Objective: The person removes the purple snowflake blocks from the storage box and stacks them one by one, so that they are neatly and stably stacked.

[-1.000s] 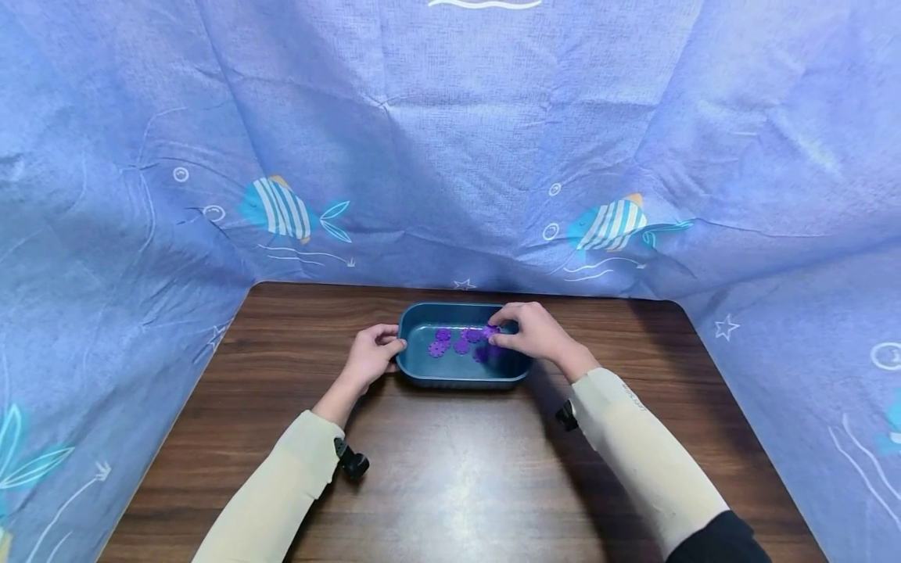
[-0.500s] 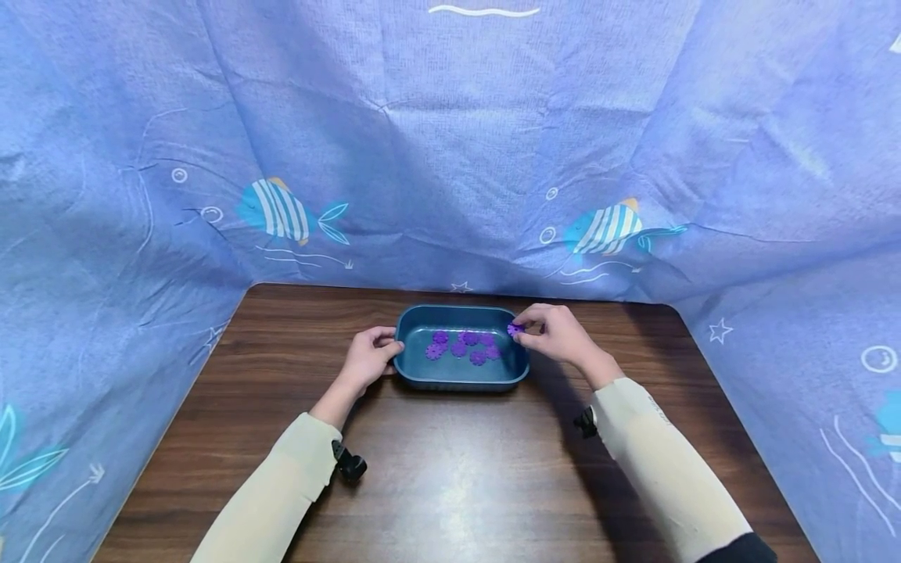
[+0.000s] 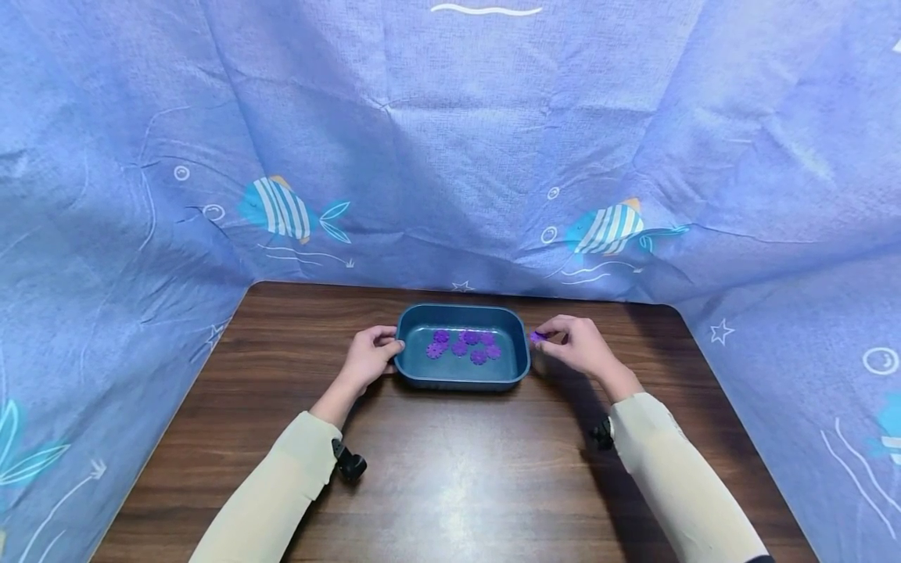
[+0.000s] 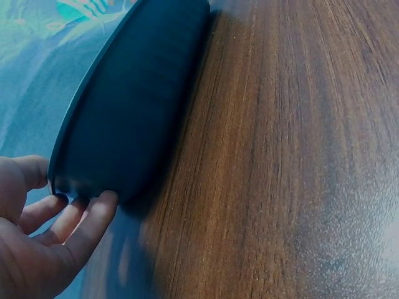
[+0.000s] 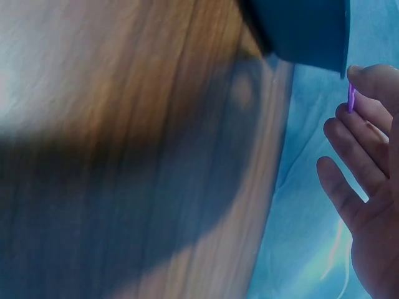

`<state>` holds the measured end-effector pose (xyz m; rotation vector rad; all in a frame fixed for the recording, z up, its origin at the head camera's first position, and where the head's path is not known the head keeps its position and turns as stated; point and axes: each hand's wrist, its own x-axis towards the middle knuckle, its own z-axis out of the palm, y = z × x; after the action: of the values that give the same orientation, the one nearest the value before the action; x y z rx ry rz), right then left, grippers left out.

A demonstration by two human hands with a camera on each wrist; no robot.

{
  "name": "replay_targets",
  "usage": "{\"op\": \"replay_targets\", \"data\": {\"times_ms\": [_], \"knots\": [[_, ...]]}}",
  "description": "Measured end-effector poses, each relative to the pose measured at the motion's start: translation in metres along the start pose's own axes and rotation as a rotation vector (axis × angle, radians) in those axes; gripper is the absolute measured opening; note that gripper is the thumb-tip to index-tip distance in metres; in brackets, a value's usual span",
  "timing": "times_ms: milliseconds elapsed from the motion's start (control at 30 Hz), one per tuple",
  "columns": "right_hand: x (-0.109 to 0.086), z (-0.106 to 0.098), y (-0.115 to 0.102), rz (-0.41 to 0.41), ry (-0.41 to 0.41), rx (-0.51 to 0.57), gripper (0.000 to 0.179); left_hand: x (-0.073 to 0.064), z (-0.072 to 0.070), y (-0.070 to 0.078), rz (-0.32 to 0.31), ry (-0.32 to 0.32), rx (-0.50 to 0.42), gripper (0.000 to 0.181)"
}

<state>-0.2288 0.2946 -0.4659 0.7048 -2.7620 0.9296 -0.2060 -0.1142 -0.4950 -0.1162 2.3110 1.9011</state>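
Observation:
A dark teal rectangular tub (image 3: 462,383) with rounded corners stands near the back of the table. Several purple, scalloped flat discs (image 3: 460,348) lie on its floor. My left hand (image 3: 367,360) grips the tub's left end, thumb over the rim and fingertips against the outer wall, as the left wrist view shows of the tub wall (image 4: 131,99). Just beyond the tub's right end, my right hand (image 3: 580,348) pinches one purple disc (image 3: 537,337) between thumb and fingers. In the right wrist view the disc (image 5: 351,98) appears edge-on, with the other fingers spread loosely.
The brown wood-grain table (image 3: 450,469) extends in front of the tub and to both sides. A blue cloth (image 3: 450,156) printed with fish hangs right behind the table's back edge and along both sides. A small black camera (image 3: 349,461) sits at the left wrist.
My right hand has lifted a purple disc from inside the tub and carried it right, past the right rim, and lower. My left hand stays on the tub.

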Motion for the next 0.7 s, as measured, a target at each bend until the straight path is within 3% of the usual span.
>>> {"op": "replay_targets", "data": {"times_ms": [433,700], "knots": [[-0.026,-0.002,0.027,0.145,-0.035,-0.007,0.021,-0.002,-0.001,0.0,-0.003,0.008,0.015,0.041],[-0.037,-0.002,0.04,0.198,-0.048,-0.066,0.023,-0.003,0.001,0.003,0.006,0.003,0.008,0.042]]}}
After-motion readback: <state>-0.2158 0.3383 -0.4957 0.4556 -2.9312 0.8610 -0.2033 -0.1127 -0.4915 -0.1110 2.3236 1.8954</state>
